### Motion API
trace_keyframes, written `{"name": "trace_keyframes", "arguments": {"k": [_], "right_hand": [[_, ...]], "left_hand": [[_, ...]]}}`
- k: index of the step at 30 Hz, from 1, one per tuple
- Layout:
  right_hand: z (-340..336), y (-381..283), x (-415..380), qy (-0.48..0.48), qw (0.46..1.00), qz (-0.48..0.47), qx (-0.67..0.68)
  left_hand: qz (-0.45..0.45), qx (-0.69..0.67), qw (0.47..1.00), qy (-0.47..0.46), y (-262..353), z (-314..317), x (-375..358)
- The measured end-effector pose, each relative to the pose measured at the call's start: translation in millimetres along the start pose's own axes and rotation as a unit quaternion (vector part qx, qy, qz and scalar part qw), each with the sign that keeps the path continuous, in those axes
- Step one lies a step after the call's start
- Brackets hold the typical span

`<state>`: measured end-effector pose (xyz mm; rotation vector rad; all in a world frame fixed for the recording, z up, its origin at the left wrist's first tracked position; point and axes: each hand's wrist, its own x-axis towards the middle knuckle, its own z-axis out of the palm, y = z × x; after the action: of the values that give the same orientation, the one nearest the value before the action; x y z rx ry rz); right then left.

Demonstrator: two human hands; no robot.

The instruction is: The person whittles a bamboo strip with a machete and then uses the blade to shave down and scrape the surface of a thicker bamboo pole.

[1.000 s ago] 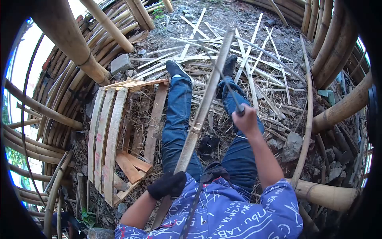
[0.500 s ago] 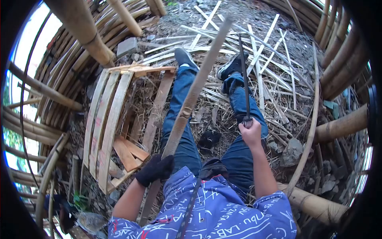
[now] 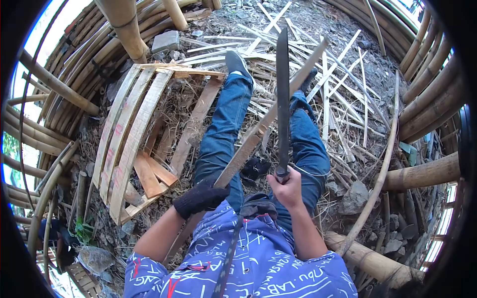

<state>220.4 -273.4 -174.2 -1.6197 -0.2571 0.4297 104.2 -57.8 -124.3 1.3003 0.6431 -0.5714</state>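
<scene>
Black cloth glove (image 3: 203, 194) over the left hand (image 3: 195, 200), clamped around the lower stretch of a long, flat, brown bamboo strip (image 3: 248, 141). Slanted from beside the blue shirt with white lettering (image 3: 288, 263) up across legs in blue denim (image 3: 218, 131). Bare right hand (image 3: 288, 188) closed on the dark handle (image 3: 282, 174) of a long, straight, dark metal blade (image 3: 282, 64). Held nearly upright, crossing in front of the strip; touching or apart, impossible to tell from this angle.

Likely trouble: a skid of the blade down the strip toward the gloved fingers or the legs, from a shallow angle or a catch on the rough joint partway up. Also possible: a twist of the strip in the left hand, from too loose a hold under so long a free end. Cloth alone, probably poor protection against an edge.

Between the legs, a small, crumpled black bundle (image 3: 254, 169), unclear in kind. Left of the legs, a pale, slatted wooden frame (image 3: 135, 144), near enough to hinder an outward move of the left hand. Ahead, around the dark shoes (image 3: 236, 62), a criss-cross of thin, pale strips (image 3: 325, 99), apt to snag a step. To the right, a rough grey rock (image 3: 356, 195) and a slender tan bamboo pole (image 3: 388, 149), perhaps in the way of a wide swing.
</scene>
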Motion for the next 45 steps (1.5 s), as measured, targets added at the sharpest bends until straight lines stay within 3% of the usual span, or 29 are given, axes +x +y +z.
{"name": "trace_keyframes", "arguments": {"k": [4,7,10,15,22,24,25,27,28,30,31,33,34,36,37,39,40,41,42,45], "right_hand": [[9.8,-4.2,0.5,-0.026,0.999,-0.002,0.026],[6.5,-5.9,-1.9,-0.013,0.999,0.028,0.041],[-0.9,2.4,-1.5,-0.024,0.999,-0.027,0.005],[-8.5,-4.4,-5.1,-0.033,0.998,0.041,0.034],[-12.7,-1.4,-7.1,-0.017,1.000,0.018,0.011],[-11.9,-2.1,-7.3,-0.019,0.999,0.031,-0.004],[-12.5,-3.0,-6.3,-0.017,0.999,0.026,-0.025],[-15.9,-14.4,-3.7,0.006,0.997,-0.011,-0.077],[-17.3,-18.9,-1.2,0.024,0.990,-0.044,-0.130],[-31.0,-18.3,8.5,0.042,0.975,-0.080,-0.201],[-36.5,-20.6,12.3,0.054,0.970,-0.093,-0.220],[-47.5,-28.7,18.8,0.057,0.957,-0.086,-0.271],[-50.1,-29.8,21.5,0.059,0.957,-0.082,-0.272],[-53.3,-30.7,24.4,0.044,0.945,-0.103,-0.309],[-52.3,-30.4,25.2,0.034,0.945,-0.086,-0.315],[-46.7,-18.7,26.6,0.031,0.947,-0.100,-0.302],[-42.4,-12.7,27.6,0.028,0.950,-0.117,-0.288],[-37.3,-9.5,28.7,0.019,0.952,-0.102,-0.288],[-32.3,-2.5,30.2,0.013,0.954,-0.099,-0.283],[-16.7,12.2,36.2,-0.010,0.952,-0.068,-0.300]], "left_hand": [[0.003,0.060,0.998,-0.027,-6.4,3.6,9.2],[0.000,-0.011,0.998,-0.054,-11.1,7.1,13.7],[0.002,-0.048,0.996,-0.079,-15.9,6.3,18.2],[0.030,0.005,0.998,-0.053,-21.0,7.1,24.2],[0.049,0.022,0.997,-0.054,-36.9,3.2,29.6],[0.238,0.160,0.956,-0.055,-60.8,-4.5,45.8],[0.240,0.162,0.955,-0.059,-63.4,-4.8,46.0],[0.372,0.259,0.891,-0.028,-63.6,-4.8,43.2],[0.373,0.260,0.890,-0.032,-68.2,-6.1,42.9],[0.282,0.200,0.936,-0.067,-75.9,-10.8,41.0],[0.281,0.201,0.936,-0.071,-76.4,-12.4,39.2],[0.007,0.083,0.993,-0.081,-76.6,-14.6,33.0],[0.004,0.084,0.993,-0.084,-84.5,-17.9,34.7],[0.245,0.182,0.947,-0.102,-114.5,-26.3,42.8],[0.243,0.181,0.947,-0.104,-128.3,-29.4,45.0],[0.377,0.322,0.868,-0.037,-149.5,-34.8,44.7],[0.373,0.322,0.870,-0.035,-138.2,-29.9,31.8],[0.166,0.184,0.968,-0.026,-126.9,-24.4,13.7],[-0.052,0.031,0.998,-0.013,-118.3,-19.8,2.0],[-0.091,0.020,0.995,0.034,-121.3,-20.4,-4.3]]}}
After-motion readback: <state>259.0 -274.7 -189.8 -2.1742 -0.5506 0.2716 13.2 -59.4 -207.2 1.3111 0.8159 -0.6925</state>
